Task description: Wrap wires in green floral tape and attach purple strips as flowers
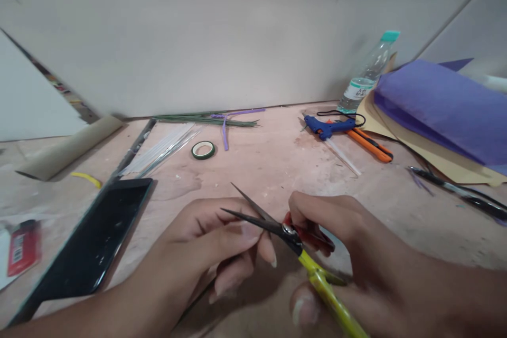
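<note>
Scissors (291, 232) with dark pointed blades, parted, and a long yellow handle are in my right hand (356, 243). A red part, probably their other handle, shows under my index finger. My left hand (214, 248) is closed in a pinch beside the blades, which pass over its thumb and fingertips. From beneath my left hand runs a thin dark stem (198, 296) toward the lower left, its upper part hidden by the fingers. Whether the blades touch the stem, I cannot tell.
Beyond my hands lie green stems (186, 118), a purple pipe cleaner (225, 134), a tape roll (203, 150) and clear sticks (162, 148). A phone (95, 237) is left. Rightward are a glue gun (328, 125), cutter (372, 145), bottle (364, 76), pen (455, 187) and purple sheets (443, 105).
</note>
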A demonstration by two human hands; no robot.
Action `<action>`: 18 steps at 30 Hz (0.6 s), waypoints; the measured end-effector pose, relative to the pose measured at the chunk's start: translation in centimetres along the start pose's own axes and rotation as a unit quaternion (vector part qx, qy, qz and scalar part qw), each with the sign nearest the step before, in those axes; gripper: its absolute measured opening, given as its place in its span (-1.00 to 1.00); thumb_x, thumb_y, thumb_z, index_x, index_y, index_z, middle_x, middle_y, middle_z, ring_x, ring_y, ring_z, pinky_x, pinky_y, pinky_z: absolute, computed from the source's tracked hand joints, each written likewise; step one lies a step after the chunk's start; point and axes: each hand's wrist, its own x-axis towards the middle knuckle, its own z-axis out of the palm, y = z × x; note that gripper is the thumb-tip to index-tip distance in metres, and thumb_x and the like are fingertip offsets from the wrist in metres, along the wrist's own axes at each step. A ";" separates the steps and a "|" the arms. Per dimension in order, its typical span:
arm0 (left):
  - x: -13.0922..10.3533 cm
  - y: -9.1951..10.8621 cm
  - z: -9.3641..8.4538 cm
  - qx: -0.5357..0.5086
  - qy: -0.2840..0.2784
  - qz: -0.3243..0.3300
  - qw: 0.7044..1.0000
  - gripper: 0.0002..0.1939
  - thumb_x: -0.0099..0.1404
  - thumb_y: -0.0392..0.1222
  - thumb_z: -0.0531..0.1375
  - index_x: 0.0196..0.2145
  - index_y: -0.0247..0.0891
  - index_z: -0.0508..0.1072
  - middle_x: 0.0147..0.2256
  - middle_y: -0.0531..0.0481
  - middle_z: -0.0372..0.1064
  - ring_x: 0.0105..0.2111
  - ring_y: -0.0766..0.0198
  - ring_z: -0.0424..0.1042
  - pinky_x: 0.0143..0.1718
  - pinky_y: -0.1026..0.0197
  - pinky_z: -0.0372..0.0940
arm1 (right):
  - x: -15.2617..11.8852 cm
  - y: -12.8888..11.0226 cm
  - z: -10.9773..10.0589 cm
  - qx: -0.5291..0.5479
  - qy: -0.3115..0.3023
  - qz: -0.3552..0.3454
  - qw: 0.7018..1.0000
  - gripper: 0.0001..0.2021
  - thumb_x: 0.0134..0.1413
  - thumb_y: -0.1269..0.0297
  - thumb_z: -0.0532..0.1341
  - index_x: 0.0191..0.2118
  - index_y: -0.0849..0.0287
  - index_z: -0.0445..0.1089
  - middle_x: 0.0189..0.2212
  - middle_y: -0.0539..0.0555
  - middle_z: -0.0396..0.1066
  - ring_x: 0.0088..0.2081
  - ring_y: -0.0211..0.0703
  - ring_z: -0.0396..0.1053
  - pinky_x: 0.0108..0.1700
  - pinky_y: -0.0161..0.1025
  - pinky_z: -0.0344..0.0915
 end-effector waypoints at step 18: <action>-0.1 -0.7 -0.5 -0.113 -0.088 -0.025 0.989 -0.82 0.28 -0.11 0.41 -0.41 -0.26 0.64 -0.59 0.10 0.18 -0.55 0.41 0.03 -0.49 0.36 -0.01 | -0.2 0.9 0.1 -0.032 0.027 -0.051 0.998 -0.62 0.02 0.01 0.46 -0.37 0.06 0.26 -0.48 -0.03 0.42 -0.49 -0.22 0.31 -0.43 -0.26 0.20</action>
